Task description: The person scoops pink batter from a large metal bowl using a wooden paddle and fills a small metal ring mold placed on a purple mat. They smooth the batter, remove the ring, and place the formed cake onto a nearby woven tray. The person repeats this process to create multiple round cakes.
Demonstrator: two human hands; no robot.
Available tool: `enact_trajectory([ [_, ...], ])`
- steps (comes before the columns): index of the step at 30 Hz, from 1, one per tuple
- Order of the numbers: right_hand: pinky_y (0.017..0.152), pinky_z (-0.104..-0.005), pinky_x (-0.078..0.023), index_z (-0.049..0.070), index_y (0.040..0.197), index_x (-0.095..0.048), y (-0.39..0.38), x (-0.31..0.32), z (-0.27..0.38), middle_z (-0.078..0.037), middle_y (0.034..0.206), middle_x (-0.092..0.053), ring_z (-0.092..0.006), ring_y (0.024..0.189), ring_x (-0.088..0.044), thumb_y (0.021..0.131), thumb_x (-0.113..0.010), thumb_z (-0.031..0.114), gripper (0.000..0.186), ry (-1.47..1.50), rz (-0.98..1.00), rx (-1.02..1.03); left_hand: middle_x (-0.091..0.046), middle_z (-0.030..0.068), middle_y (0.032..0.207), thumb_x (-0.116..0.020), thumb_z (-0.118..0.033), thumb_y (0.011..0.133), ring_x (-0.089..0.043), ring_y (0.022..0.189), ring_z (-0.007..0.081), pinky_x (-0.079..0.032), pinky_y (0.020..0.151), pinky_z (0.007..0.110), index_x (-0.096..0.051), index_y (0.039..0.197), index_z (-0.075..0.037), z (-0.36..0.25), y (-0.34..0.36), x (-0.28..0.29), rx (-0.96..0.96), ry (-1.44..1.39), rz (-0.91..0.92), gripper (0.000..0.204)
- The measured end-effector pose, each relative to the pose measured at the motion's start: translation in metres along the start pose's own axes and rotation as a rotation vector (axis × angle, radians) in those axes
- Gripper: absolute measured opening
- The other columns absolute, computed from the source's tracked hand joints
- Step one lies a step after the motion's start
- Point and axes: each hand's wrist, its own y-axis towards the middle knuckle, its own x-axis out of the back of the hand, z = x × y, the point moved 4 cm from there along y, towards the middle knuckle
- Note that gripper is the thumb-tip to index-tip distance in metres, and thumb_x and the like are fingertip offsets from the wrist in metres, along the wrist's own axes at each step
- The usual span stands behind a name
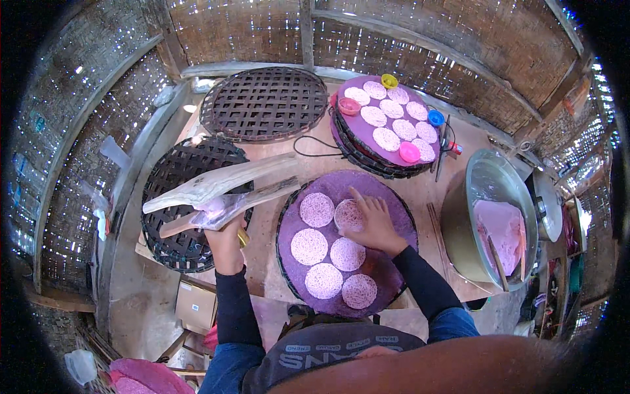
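My left hand [226,244] is closed around a wooden lever press [220,184]. Its two long arms spread apart, with pink dough or plastic film between them and a brass-coloured piece by my fingers. My right hand [377,223] lies with fingers spread over a round pink lacy noodle disc [348,215], touching its edge and partly covering it. That disc rests on a purple cloth-covered round tray [390,279]. Several like discs lie there, among them a lacy disc [309,246] on the left and another disc [359,291] nearest me.
Far right, a stack of woven trays [361,148] bears more discs and small coloured cups. Bare lattice trays [262,102] stand at the back and left [164,233]. A large metal basin [459,217] holds pink dough [499,230] and sticks. Below left is a cardboard box [195,304].
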Motion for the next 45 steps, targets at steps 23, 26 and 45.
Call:
enact_trajectory([
  [23,0.098,-0.0472,-0.027,0.011,0.139,-0.023,-0.001,0.002,-0.001,-0.021,0.116,-0.051,-0.0381,0.105,-0.047,0.064,-0.068,0.04,0.093,-0.033,-0.059,0.061,-0.057,0.0034,0.072,-0.059,-0.003,0.072,-0.051,0.059,0.011,-0.04,0.054,0.023,-0.059,0.083,-0.001,-0.003,0.002,-0.001,0.075,0.046,0.044,0.011],
  [26,0.099,-0.0464,-0.027,0.01,0.14,-0.021,-0.003,0.006,-0.01,-0.019,0.122,-0.048,-0.0365,0.11,-0.046,0.065,-0.07,0.04,0.095,0.151,-0.031,0.01,-0.057,0.0045,0.074,-0.058,-0.002,0.072,-0.052,0.06,0.0114,-0.041,0.054,0.023,-0.059,0.083,0.0,-0.003,0.002,-0.002,0.074,0.045,0.077,0.011],
  [45,0.103,-0.0372,-0.028,0.003,0.136,-0.028,-0.151,0.025,-0.009,-0.021,0.134,-0.036,-0.0354,0.123,-0.035,0.067,-0.071,0.015,0.082,0.318,-0.021,-0.002,-0.058,0.0039,0.079,-0.063,0.004,0.069,-0.053,0.063,0.0101,-0.042,0.058,0.023,-0.056,0.094,-0.001,-0.017,-0.036,0.036,0.094,0.085,0.223,0.026],
])
